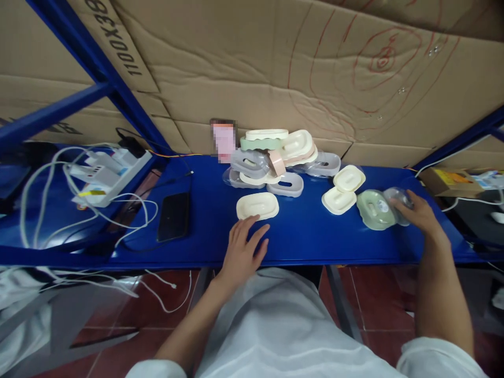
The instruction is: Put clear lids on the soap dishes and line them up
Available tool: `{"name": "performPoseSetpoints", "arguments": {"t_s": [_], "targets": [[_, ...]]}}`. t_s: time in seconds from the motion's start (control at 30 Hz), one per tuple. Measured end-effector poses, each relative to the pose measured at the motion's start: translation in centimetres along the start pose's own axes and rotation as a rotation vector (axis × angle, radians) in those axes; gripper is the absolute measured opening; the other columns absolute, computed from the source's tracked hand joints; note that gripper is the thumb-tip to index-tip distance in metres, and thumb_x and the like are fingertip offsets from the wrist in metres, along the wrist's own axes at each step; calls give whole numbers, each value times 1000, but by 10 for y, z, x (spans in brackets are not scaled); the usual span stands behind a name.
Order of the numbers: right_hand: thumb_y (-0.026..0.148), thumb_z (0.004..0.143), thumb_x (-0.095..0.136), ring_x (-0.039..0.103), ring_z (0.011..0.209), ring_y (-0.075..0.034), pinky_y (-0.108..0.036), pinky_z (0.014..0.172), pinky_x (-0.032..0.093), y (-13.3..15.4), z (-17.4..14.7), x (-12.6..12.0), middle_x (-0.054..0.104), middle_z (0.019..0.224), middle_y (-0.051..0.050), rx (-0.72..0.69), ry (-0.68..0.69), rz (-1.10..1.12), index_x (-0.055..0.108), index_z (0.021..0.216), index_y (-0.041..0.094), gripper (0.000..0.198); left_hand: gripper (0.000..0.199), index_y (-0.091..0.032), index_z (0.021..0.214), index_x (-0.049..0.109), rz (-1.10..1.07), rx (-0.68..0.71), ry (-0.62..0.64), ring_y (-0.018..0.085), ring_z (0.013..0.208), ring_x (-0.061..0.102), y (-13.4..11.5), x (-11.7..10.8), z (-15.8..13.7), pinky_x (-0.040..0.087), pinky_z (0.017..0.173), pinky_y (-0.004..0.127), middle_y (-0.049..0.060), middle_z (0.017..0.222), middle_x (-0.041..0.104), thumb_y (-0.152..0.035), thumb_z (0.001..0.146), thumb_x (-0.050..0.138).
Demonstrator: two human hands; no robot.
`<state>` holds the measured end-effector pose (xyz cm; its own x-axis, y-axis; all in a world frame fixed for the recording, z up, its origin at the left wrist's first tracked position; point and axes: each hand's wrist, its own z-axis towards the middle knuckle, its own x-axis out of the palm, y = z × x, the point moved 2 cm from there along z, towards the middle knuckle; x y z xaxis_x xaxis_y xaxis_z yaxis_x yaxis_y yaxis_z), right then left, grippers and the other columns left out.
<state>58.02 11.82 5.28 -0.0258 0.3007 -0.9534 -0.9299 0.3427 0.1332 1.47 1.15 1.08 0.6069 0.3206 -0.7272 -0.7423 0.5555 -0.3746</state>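
Head view: I saw a black phone (174,216) left of the left hand (241,251), whose loose, unladen fingers reached a cream tray's (258,203) near edge. Rightward, a green dish (373,210) sat beside a clear cover (394,195) under the right hand (423,211), whose grip I couldn't tell.

One cream tray (258,205) lies flat, a clear cover (396,198) beside a green dish (375,211).

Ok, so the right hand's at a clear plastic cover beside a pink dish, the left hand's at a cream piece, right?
Not quite: the head view shows that dish is green, not pink. The right hand is at the clear plastic cover beside it, the left hand at a cream piece.
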Motion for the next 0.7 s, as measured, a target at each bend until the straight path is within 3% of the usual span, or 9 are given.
{"name": "performPoseSetpoints", "arguments": {"t_s": [0.1, 0.17, 0.23, 0.33, 0.43, 0.5, 0.7], "targets": [[68, 97, 59, 55, 141, -35, -43, 110, 43, 1, -51, 8, 59, 150, -30, -4, 87, 100, 57, 150, 5, 83, 41, -24, 146, 59, -115, 87, 107, 32, 142, 57, -31, 12, 4, 50, 118, 53, 17, 154, 57, -22, 104, 60], [76, 95, 55, 48, 148, -39, -49, 118, 39, 14, -87, 11, 54, 156, -30, -20, 65, 150, 51, 155, 6, 93, 43, -24, 149, 56, -179, 176, 199, 32, 143, 57, -55, 23, 7, 52, 116, 52, 17, 157, 55, -28, 106, 59], [80, 93, 53, 46, 151, -41, -54, 121, 38, 36, -121, 11, 51, 158, -28, -75, 41, 179, 48, 158, 9, 97, 51, -25, 155, 50, -225, 225, 268, 34, 148, 52, -76, 36, 11, 51, 118, 54, 19, 163, 49, -35, 106, 60], [79, 93, 57, 43, 153, -44, -61, 120, 42, 80, -167, 8, 47, 162, -26, -219, 37, 243, 44, 162, 15, 95, 77, -28, 164, 39, -246, 175, 332, 41, 156, 42, -93, 51, 16, 48, 119, 60, 21, 171, 37, -55, 99, 70], [71, 96, 62, 43, 152, -47, -67, 114, 47, 124, -202, 3, 37, 171, -23, -371, 77, 267, 36, 168, 25, 89, 95, -29, 163, 40, -202, 73, 304, 46, 153, 44, -93, 55, 14, 50, 116, 64, 23, 170, 36, -70, 86, 78], [64, 97, 65, 44, 151, -50, -70, 109, 49, 150, -219, 0, 32, 173, -23, -441, 79, 273, 30, 170, 28, 89, 92, -28, 160, 45, -138, 16, 253, 47, 149, 49, -84, 49, 5, 53, 112, 64, 24, 167, 39, -66, 84, 82], [54, 98, 71, 42, 152, -48, -70, 112, 50, 217, -253, -6, 27, 176, -19, -643, 174, 382, 26, 171, 32, 89, 74, -27, 158, 46, -7, -142, 148, 44, 149, 50, -40, -13, -53, 57, 112, 59, 22, 166, 40, -36, 92, 79]]}}
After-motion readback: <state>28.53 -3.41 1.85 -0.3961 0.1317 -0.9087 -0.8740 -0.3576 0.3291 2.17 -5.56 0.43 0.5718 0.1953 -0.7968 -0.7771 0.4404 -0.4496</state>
